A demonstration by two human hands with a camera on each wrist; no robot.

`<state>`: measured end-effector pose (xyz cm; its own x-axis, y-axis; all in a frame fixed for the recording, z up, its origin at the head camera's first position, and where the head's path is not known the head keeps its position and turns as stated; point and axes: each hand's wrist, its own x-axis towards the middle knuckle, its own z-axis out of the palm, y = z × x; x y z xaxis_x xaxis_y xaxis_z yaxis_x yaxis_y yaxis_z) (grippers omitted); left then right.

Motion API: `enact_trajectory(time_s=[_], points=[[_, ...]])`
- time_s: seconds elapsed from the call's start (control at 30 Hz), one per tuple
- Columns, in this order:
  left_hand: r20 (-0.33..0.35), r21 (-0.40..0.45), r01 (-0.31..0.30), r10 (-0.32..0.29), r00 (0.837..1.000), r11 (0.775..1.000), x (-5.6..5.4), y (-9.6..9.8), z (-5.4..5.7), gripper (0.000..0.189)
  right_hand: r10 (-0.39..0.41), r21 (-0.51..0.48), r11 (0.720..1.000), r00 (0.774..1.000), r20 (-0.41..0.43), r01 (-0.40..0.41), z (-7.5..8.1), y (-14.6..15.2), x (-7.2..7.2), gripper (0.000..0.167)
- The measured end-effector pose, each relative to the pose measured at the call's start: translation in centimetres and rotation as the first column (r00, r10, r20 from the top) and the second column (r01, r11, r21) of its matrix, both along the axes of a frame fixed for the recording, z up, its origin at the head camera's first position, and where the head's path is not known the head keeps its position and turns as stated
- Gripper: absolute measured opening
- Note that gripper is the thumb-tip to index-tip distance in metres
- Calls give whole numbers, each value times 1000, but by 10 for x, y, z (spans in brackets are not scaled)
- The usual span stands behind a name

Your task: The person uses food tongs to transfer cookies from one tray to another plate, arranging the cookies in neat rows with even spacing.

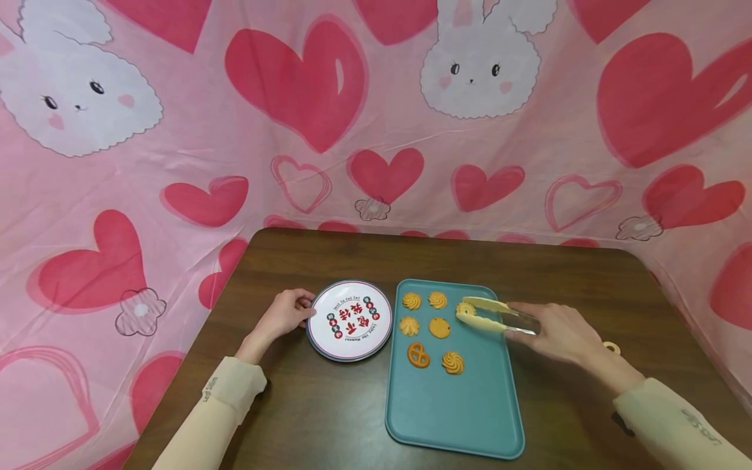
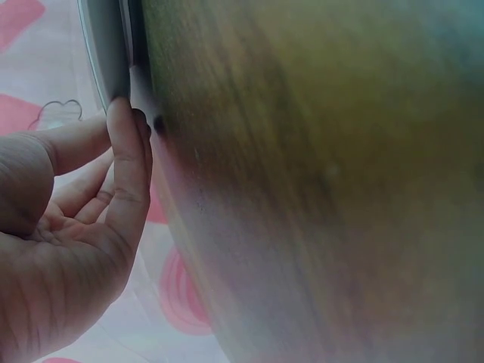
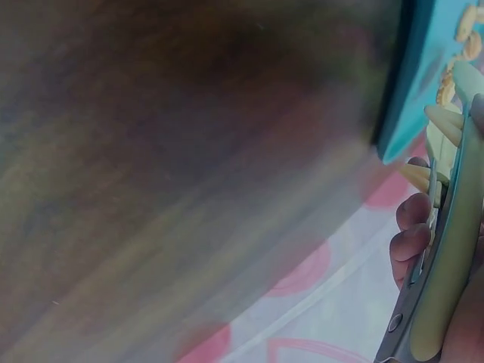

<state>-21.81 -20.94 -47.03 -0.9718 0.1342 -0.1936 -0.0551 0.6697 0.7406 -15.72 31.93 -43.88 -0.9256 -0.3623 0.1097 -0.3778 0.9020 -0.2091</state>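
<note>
My right hand [image 1: 561, 331] grips a pair of tongs [image 1: 484, 314] with cream tips and metal arms. The tips lie on both sides of a round swirled cookie [image 1: 466, 307] at the upper right of the teal tray [image 1: 458, 418]; whether it is lifted, I cannot tell. In the right wrist view, fingers [image 3: 409, 243] wrap the tongs [image 3: 446, 249]. My left hand [image 1: 288, 313] pinches the left rim of a white plate [image 1: 376, 303] printed with red and dark characters. In the left wrist view, thumb and fingers [image 2: 127, 162] meet at the plate's edge [image 2: 110, 53].
Several other cookies lie on the tray's far half, among them a flat round one [image 1: 439, 328] and a pretzel-shaped one [image 1: 418, 355]. Plate and tray stand side by side on a brown wooden table [image 1: 329, 418]. A pink heart-print cloth [image 1: 388, 130] hangs behind.
</note>
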Motion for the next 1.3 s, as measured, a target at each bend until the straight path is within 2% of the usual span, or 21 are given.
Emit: enact_trajectory(time_s=[0.3, 0.53, 0.87, 1.03, 1.3], points=[[-6, 3, -2, 2, 1000, 1000, 1, 1, 0, 33, 30, -33, 999, 999, -31, -31, 16, -20, -15, 64], [-4, -5, 2, -2, 1000, 1000, 0, 0, -3, 32, 68, -46, 997, 997, -42, -70, 26, -53, -35, 64], [-9, 1, 1, -1, 1000, 1000, 0, 1, -2, 32, 172, -71, 981, 982, -79, -178, 38, -102, -59, 60], [-20, 0, 8, -8, 1000, 1000, 1, 1, -2, 32, 216, -71, 973, 974, -65, -221, 39, -128, -67, 60], [-22, -2, 7, -7, 1000, 1000, 1, 0, -2, 31, 253, -66, 965, 967, -10, -253, 30, -167, -77, 60]])
